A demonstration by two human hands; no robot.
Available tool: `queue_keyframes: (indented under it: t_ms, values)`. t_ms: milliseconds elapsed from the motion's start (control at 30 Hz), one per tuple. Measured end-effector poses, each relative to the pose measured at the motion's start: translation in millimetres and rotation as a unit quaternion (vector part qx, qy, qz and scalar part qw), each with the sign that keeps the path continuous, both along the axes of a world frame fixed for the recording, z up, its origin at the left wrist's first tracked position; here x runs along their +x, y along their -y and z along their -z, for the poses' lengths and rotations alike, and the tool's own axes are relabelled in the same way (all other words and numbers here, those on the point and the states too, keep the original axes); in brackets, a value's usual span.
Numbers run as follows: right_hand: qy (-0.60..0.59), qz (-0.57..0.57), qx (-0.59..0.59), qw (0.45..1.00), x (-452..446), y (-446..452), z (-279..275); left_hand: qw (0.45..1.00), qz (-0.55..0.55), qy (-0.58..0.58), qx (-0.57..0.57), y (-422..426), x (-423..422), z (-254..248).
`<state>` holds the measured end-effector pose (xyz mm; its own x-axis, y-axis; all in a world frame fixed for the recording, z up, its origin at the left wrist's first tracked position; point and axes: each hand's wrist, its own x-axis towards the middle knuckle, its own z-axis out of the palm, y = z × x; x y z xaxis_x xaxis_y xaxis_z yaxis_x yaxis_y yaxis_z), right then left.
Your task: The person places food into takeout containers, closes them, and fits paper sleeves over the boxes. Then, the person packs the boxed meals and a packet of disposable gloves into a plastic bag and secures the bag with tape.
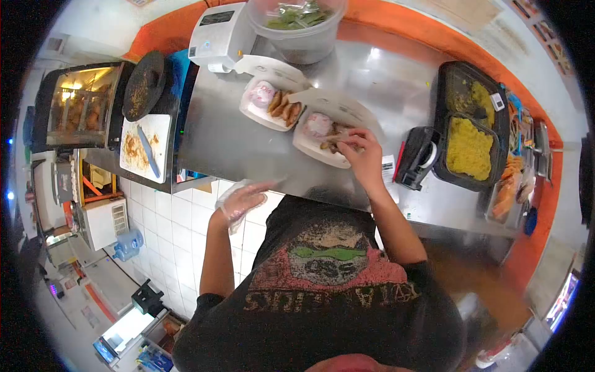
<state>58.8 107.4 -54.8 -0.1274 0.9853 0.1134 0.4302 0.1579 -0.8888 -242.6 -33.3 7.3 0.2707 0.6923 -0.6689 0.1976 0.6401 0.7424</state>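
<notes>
My right hand point(361, 149) is bare and reaches into the right paper food box point(306, 147), its fingers pinched on a browned piece of food point(330, 147). A round paper-wrapped bundle point(318, 124) lies in that box too. To its left, a second open paper box point(249, 111) holds another wrapped bundle point(263, 94) and several browned pieces point(286, 110). My left hand point(243, 201), in a clear plastic glove, hovers off the counter's front edge with its fingers stretched out, holding nothing.
The steel counter point(223, 136) carries a label printer point(217, 37), a clear tub of green leaves point(304, 43), a black device point(418, 158) and a black tray of yellow food point(469, 149). At left, a blue knife point(149, 152) rests on a white board point(135, 164).
</notes>
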Motion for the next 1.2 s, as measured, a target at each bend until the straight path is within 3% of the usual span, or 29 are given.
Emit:
queue_keyframes:
  t_ms: [33,200,267,300,367,400,467,500,567,667,767,867,1000,1067,1100,1200]
  values:
    - [-0.057,-0.030,-0.077,0.995,-17.3,-4.5,3.4,0.999,-0.046,0.008,-0.006,0.0,-17.4,0.1]
    - [0.023,-0.060,-0.157,0.986,-109.2,-39.3,-12.4,0.998,-0.058,0.017,0.016,-11.4,-63.7,14.8]
    - [0.017,-0.033,-0.119,0.992,-129.9,-48.6,-8.2,0.979,-0.109,0.161,0.068,-23.2,-63.2,24.0]
    - [0.021,-0.035,-0.121,0.992,-134.5,-48.7,-15.5,0.978,-0.112,0.164,0.066,-29.7,-60.2,23.5]
    - [-0.145,-0.185,-0.106,0.966,-137.6,-41.7,-41.7,0.907,-0.167,0.385,0.026,-40.5,-47.9,17.5]
    - [-0.142,-0.183,-0.108,0.967,-136.7,-39.4,-48.8,0.906,-0.166,0.388,0.024,-46.3,-43.6,17.6]
    - [-0.140,-0.317,-0.061,0.936,-130.7,-38.8,-57.6,0.855,-0.140,0.498,0.038,-60.2,-37.5,19.9]
    - [-0.136,-0.311,-0.064,0.939,-126.9,-41.3,-50.0,0.854,-0.136,0.502,0.033,-65.7,-37.1,23.0]
    - [-0.134,-0.301,-0.172,0.928,-118.5,-47.5,-26.4,0.866,-0.079,0.494,0.024,-76.1,-34.4,31.3]
    - [-0.151,-0.183,-0.196,0.951,-114.3,-45.7,-21.8,0.884,-0.087,0.460,-0.010,-84.4,-30.2,33.4]
    - [-0.142,-0.227,-0.259,0.928,-109.1,-40.5,-41.1,0.847,-0.116,0.519,-0.019,-86.5,-25.9,35.9]
    - [-0.108,-0.219,-0.286,0.927,-97.3,-32.0,-13.7,0.845,-0.104,0.524,-0.001,-89.2,-21.5,32.7]
    - [-0.124,-0.164,-0.221,0.953,-81.8,-34.6,-15.5,0.851,-0.099,0.516,0.018,-86.6,-20.6,37.2]
    - [-0.133,0.005,-0.215,0.967,-66.9,-43.9,-21.4,0.893,-0.159,0.420,-0.001,-83.0,-27.6,46.1]
    - [-0.197,0.062,-0.198,0.958,-60.0,-49.6,-29.7,0.894,-0.155,0.419,0.000,-78.4,-34.1,47.3]
    - [-0.308,0.196,-0.086,0.927,-20.2,-78.3,-51.6,0.900,-0.131,0.401,0.108,-69.9,-50.0,38.9]
